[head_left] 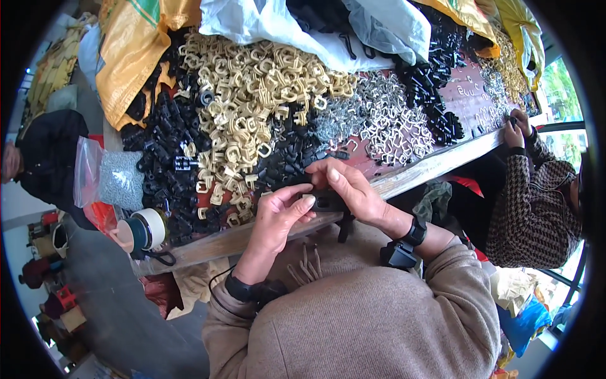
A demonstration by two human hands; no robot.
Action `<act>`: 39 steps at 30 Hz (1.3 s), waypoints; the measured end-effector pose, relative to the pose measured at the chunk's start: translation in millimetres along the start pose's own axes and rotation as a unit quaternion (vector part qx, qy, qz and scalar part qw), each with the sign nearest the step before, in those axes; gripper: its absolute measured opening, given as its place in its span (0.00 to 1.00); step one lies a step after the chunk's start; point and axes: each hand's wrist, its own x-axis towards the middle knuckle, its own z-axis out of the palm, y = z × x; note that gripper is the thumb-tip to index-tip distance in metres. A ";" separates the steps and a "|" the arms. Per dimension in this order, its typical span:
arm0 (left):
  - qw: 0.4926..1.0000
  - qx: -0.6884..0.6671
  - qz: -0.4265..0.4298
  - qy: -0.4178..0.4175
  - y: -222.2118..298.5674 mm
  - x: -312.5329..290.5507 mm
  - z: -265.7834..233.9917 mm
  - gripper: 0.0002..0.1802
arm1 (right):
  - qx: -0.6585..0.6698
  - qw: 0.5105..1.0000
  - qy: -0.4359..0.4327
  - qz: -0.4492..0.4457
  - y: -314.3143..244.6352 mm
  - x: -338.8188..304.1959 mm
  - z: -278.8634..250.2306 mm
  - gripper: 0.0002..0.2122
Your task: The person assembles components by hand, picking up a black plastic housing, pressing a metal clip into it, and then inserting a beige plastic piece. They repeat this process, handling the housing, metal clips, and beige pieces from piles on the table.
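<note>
Close to the table's front edge, both my hands come together at a small black plastic part (323, 203) with a rounded opening in it. My left hand (273, 220) has its thumb and forefinger closed on the part's left end. From the other side, my right hand (358, 194) grips it with bent fingers and the thumb on top. The fingers partly cover the part, so its full shape is hidden. Just beyond my hands lie a heap of cream plastic clips (243, 88) and loose black plastic parts (165, 136).
Bent metal clips (398, 126) and more black pieces (435, 82) lie farther right. A clear bag of small grey pieces (121, 180) and a cup-like container (150, 228) stand left. A wooden edge (435, 165) borders the table; a co-worker (530, 202) works at right.
</note>
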 end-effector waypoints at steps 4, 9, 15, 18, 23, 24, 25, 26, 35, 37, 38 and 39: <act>0.999 -0.037 -0.008 0.004 -3.8 0.6 -4.6 0.16 | 0.120 0.986 -0.082 -0.076 -1.3 -0.1 -0.5 0.32; 0.997 -0.073 0.004 -0.015 -6.5 4.4 -7.9 0.21 | 0.017 0.975 -0.176 -0.133 2.3 8.4 -5.4 0.39; 0.991 -0.112 0.029 -0.061 -2.5 0.5 3.9 0.28 | -0.004 0.971 -0.198 -0.133 3.2 10.4 -5.8 0.42; 0.990 -0.086 0.068 -0.084 -6.3 2.0 2.0 0.31 | 0.020 0.972 -0.194 -0.128 0.6 8.5 -3.1 0.43; 0.989 -0.060 0.086 -0.105 -12.0 -3.7 1.6 0.36 | 0.077 0.975 -0.173 -0.114 0.1 0.4 2.6 0.44; 0.989 -0.059 0.089 -0.106 -12.0 -6.1 1.8 0.36 | 0.091 0.975 -0.168 -0.110 0.2 -1.7 3.2 0.44; 0.989 -0.060 0.084 -0.104 -11.9 -9.3 1.3 0.37 | 0.089 0.975 -0.169 -0.112 -0.7 -4.0 3.6 0.44; 0.990 -0.060 0.078 -0.102 -11.8 -12.6 0.8 0.37 | 0.114 0.974 -0.173 -0.093 -1.6 -6.4 3.9 0.44; 0.986 -0.058 0.090 -0.125 -16.7 -19.2 -3.1 0.37 | 0.180 0.962 -0.180 -0.093 3.3 -12.2 11.7 0.46; 0.987 -0.053 0.101 -0.110 -14.9 -22.4 -2.9 0.37 | 0.178 0.961 -0.184 -0.101 4.5 -10.6 12.3 0.46; 0.988 -0.049 0.111 -0.097 -13.1 -24.2 -2.0 0.37 | 0.165 0.961 -0.193 -0.106 4.6 -9.4 12.5 0.46; 0.988 -0.044 0.120 -0.083 -12.0 -24.8 -1.8 0.38 | 0.152 0.961 -0.201 -0.111 4.8 -7.9 12.8 0.47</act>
